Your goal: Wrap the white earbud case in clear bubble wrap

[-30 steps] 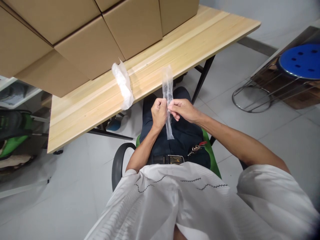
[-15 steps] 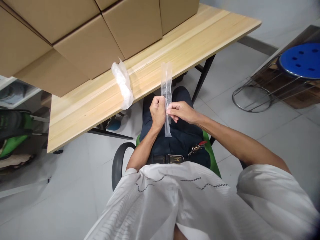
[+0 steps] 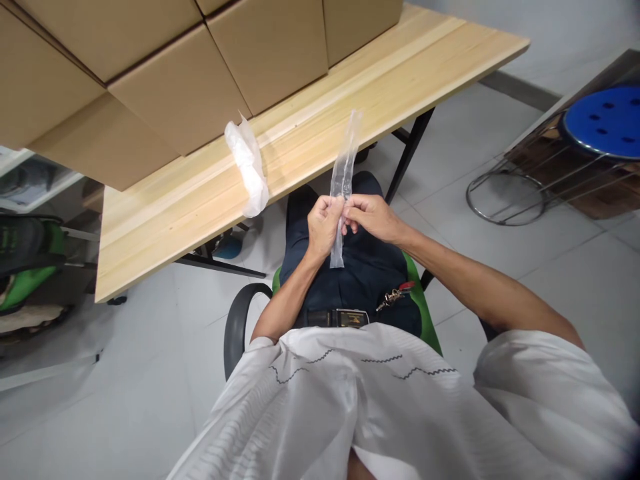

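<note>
A long, narrow strip of clear plastic (image 3: 343,163), like a folded bag or sleeve, is held above my lap. My left hand (image 3: 323,225) grips its middle from the left, with the thumb pressed on it. From the right, my right hand (image 3: 370,215) pinches the strip at the same height, fingertips against the left thumb. The upper part sticks out past my hands toward the table, and the lower end hangs over my dark trousers. A crumpled white plastic wrapper (image 3: 247,163) lies at the table's near edge, partly overhanging it.
Stacked cardboard boxes (image 3: 175,87) cover the back of the wooden table (image 3: 165,230). A blue-topped stool (image 3: 607,120) lies at the right. The black chair armrest (image 3: 240,327) is beside my left arm. Keys (image 3: 393,298) hang at my waist.
Both hands have shifted slightly right and closer together. The strip's upper end now leans to the right and looks more spread out lower down.
</note>
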Tool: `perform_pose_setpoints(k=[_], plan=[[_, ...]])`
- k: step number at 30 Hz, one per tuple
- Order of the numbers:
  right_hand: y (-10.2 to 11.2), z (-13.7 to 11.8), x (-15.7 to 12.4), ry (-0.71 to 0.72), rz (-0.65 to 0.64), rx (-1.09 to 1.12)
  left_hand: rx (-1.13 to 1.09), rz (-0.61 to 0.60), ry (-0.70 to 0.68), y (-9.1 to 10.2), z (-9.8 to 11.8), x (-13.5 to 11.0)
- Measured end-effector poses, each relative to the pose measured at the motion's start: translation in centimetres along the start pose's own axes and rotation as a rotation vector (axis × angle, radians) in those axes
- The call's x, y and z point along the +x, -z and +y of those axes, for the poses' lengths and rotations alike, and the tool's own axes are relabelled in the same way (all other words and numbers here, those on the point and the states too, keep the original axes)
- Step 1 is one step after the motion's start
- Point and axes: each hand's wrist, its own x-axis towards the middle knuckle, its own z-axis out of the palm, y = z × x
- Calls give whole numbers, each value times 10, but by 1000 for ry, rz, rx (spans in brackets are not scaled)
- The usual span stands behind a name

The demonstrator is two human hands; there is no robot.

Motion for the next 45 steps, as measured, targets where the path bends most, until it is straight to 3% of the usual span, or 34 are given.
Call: perform_pose_setpoints(k=[5,9,13,18,22,31,37,40,45], plan=[[6,1,2,12,93,-8,8,16,1,-1,-5,-6],[1,6,4,-21,134,116,32,50,-39,-3,-1,-5],[-7,7,2,-46,69,191,95,116,-110,-2,-1,-1],[-12,5,-2,-54,-67,135,170,187,-167,-1,2,0],[-8,5,-2,-113,-77,163,168,202,-191,0,7,1],[-7,3,-2,-93,-42,159,164,213,-192,1,9,4],[-8,6,-3,-78,-193,27,165,218,-183,-1,11,9],[-7,8,-2,-74,-191,35,134,226,-173,-2,11,11],[-3,7,-1,-78,-174,1,25,127,-110,-1,8,14]])
